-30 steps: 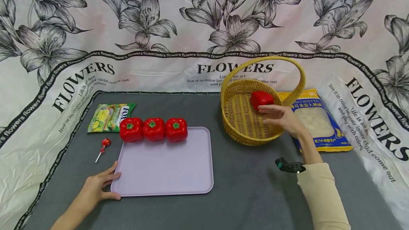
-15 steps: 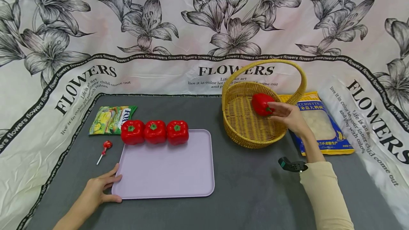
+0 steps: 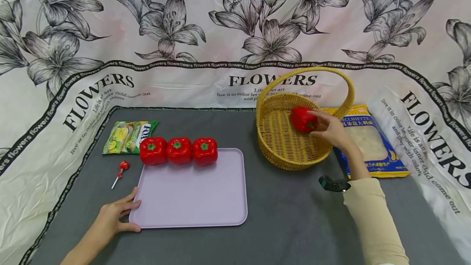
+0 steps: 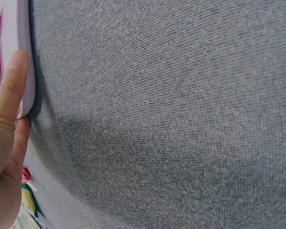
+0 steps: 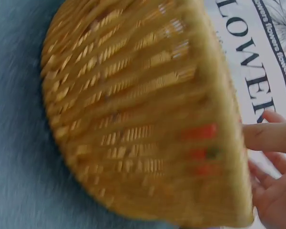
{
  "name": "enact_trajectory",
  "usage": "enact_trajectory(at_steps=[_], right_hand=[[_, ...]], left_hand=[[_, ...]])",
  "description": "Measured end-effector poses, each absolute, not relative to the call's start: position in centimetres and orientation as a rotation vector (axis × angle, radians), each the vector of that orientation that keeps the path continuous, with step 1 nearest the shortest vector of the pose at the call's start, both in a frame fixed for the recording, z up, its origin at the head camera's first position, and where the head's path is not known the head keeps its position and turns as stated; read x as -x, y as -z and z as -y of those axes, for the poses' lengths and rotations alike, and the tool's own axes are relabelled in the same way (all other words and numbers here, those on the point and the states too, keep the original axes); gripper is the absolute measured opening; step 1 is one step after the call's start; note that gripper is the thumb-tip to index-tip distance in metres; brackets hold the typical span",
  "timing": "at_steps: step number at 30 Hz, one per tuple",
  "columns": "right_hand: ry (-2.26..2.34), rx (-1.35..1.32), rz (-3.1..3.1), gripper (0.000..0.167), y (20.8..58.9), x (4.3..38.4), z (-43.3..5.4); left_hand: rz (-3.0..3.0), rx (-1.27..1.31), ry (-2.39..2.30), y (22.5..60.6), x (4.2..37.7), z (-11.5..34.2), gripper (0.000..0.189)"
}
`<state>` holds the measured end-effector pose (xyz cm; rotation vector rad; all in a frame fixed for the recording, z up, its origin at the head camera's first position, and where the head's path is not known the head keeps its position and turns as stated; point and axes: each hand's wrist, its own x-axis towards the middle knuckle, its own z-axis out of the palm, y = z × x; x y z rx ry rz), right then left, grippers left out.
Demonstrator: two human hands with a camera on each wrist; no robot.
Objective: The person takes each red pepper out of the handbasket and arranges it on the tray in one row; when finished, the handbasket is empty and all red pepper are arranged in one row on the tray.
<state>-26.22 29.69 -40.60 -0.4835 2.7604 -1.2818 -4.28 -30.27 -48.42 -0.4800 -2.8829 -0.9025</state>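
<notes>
In the head view, my right hand point(image 3: 333, 131) reaches over the basket's right rim and grips a red bell pepper point(image 3: 301, 119), fingers at its upper side and thumb near its lower end. The pepper lies tilted inside the yellow wicker basket point(image 3: 270, 144), its green stem facing the thumb. In the right wrist view, the basket wall hides most of the pepper. My left hand point(image 3: 110, 221) rests against the left edge of the lilac tray point(image 3: 191, 199), fingers spread. Three red bell peppers point(image 3: 179, 150) stand in a row along the tray's far left edge.
A green and yellow candy bag point(image 3: 126, 137) lies behind the tray's left corner, with a red lollipop point(image 3: 120, 173) in front of it. A blue and yellow pasta bag point(image 3: 368, 142) lies right of the basket. Floral cloth point(image 3: 235, 32) hangs behind the grey table point(image 3: 279, 216).
The pepper in the basket has turned so that its stem shows. My right fingers have closed in on its stem end. My left hand has stayed at the tray's edge.
</notes>
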Motion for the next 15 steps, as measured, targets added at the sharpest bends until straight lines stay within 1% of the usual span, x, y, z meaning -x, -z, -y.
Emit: enact_trajectory(at_steps=[3,5,11,15], right_hand=[[1.248,0.453,-2.738,0.077,40.4,26.4,-29.0],[1.270,0.428,-2.713,0.078,40.2,26.6,-28.7],[1.443,0.417,-2.568,0.071,40.5,26.7,-28.4],[1.444,0.417,-2.553,0.067,40.7,27.0,-28.5]], left_hand=[[2.876,0.489,0.916,48.4,4.3,30.3,0.070],[2.855,0.499,0.938,48.5,4.3,30.2,0.070],[2.823,0.505,0.954,48.7,4.2,30.2,0.069],[2.825,0.490,0.968,48.6,4.2,30.1,0.069]])
